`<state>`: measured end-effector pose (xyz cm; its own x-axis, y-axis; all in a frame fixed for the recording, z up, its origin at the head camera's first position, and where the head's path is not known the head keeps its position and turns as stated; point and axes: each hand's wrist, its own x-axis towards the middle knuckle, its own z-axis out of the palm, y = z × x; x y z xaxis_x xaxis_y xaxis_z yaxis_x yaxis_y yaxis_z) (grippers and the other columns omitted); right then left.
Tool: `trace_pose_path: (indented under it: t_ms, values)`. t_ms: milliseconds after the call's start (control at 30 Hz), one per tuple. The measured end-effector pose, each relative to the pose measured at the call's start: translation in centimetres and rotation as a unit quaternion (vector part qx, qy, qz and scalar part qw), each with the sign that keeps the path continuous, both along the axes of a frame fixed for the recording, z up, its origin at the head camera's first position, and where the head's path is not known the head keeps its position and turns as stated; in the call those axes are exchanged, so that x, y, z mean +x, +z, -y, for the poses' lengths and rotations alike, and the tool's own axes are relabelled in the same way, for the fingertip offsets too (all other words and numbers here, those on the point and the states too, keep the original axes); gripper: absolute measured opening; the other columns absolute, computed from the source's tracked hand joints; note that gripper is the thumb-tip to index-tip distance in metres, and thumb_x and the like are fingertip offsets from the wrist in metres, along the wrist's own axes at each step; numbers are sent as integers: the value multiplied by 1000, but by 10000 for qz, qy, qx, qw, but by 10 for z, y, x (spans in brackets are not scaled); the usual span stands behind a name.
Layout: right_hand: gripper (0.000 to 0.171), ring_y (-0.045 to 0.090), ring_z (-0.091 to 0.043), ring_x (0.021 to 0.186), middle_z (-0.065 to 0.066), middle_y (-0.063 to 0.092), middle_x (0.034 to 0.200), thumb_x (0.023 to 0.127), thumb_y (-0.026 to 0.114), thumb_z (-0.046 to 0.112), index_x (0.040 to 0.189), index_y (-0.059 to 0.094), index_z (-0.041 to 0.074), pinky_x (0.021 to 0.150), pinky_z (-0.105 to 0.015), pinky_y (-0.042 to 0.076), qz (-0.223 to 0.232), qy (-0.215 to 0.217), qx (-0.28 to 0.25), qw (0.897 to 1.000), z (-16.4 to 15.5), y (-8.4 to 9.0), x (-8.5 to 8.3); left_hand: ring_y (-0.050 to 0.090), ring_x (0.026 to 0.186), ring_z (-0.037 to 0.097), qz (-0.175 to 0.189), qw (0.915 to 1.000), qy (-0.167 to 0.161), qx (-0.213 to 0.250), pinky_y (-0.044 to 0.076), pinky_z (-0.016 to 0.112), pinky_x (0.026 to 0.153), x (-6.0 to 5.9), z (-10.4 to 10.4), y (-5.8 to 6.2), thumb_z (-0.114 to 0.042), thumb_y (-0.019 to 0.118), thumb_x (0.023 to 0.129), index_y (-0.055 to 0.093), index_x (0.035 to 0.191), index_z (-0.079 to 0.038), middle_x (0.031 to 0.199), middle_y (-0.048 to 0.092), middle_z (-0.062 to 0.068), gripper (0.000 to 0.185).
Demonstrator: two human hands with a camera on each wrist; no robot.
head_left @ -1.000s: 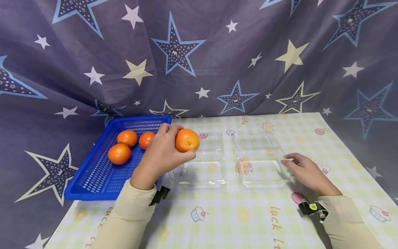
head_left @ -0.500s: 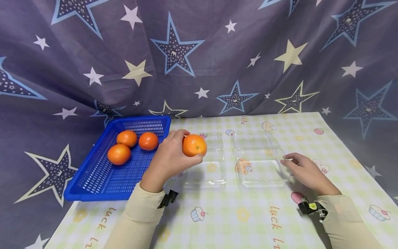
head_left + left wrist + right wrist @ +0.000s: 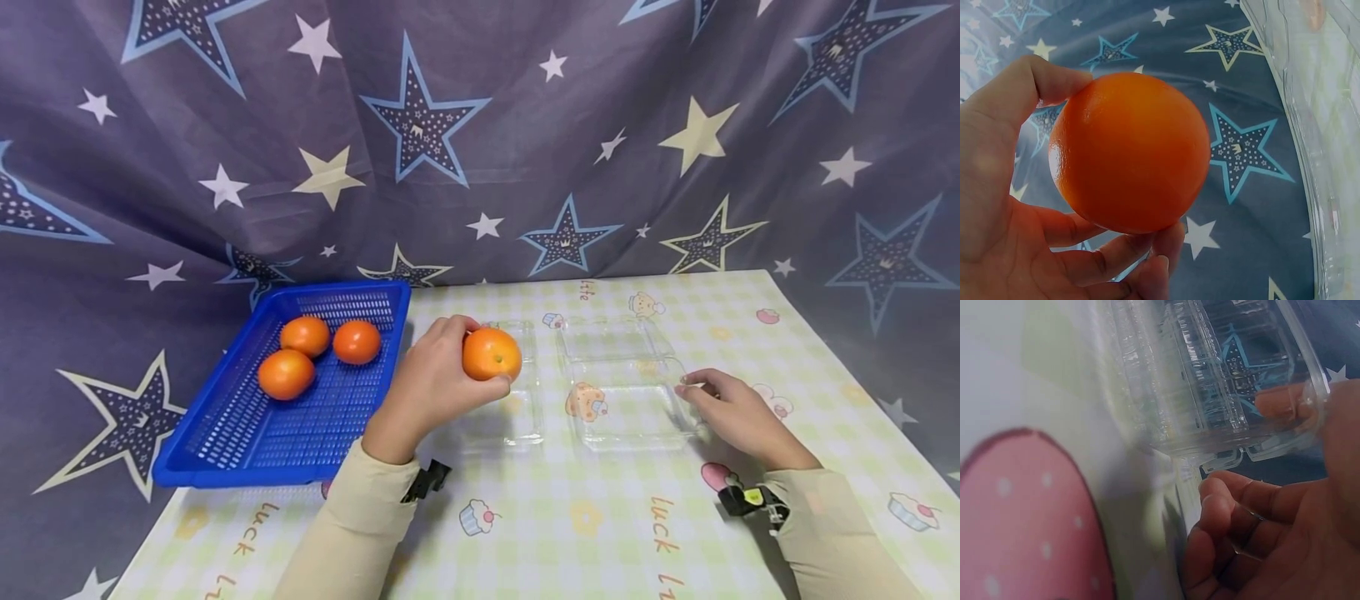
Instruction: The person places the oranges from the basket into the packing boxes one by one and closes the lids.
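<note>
Far left on the surface (image 3: 570, 533) there's a blue basket (image 3: 225, 433) with three oranges (image 3: 305, 335) sitting loose in its far half. Just right of it, the left hand (image 3: 431, 387) has fingers and thumb curled round a fourth orange (image 3: 491, 354), held up in the air over the left clear plastic clamshell box (image 3: 510, 417). The wrist view shows the grip nicely: thumb on top, fingers cupping underneath, fruit well seated.

Next over is the right clamshell box (image 3: 622, 408), open and flat like the other one, nothing inside. The right hand (image 3: 738, 417) is at its right edge, fingers bent around the rim (image 3: 1310, 381). From the wrist view it looks like a light pinch on the plastic more than just resting there.

If I were doing this bit, I'd lower the orange straight down into the near tray half instead of dropping it. Those thin boxes slide and flex easily, and round fruit rolls. Only let go once it sits on the bottom, away from the hinge ridge. Nothing pins the left box down, so a gentle set-down matters most.
</note>
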<state>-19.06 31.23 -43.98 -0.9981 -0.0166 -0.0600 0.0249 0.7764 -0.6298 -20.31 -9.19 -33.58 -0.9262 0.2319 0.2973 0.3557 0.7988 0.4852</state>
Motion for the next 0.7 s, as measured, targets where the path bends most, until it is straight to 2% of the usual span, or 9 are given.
trace_pose_path:
  t_ms: [467,700]
  values:
    - [61,61,-28,101,-17,66,120,105,49,53,141,56,5,80,-37,45,-83,27,3,10000,-1,1,0,56,89,17,66,9998,-169,0,51,36,76,-1,-21,-4,-50,78,71,60,121,-15,106,61,-1,63]
    - [59,60,-26,98,-16,67,117,105,49,52,141,57,5,79,-35,45,-63,34,-8,10000,-1,0,0,57,83,16,119,9995,-280,28,50,35,73,-3,-32,-7,-50,78,71,60,120,-16,104,60,-3,62]
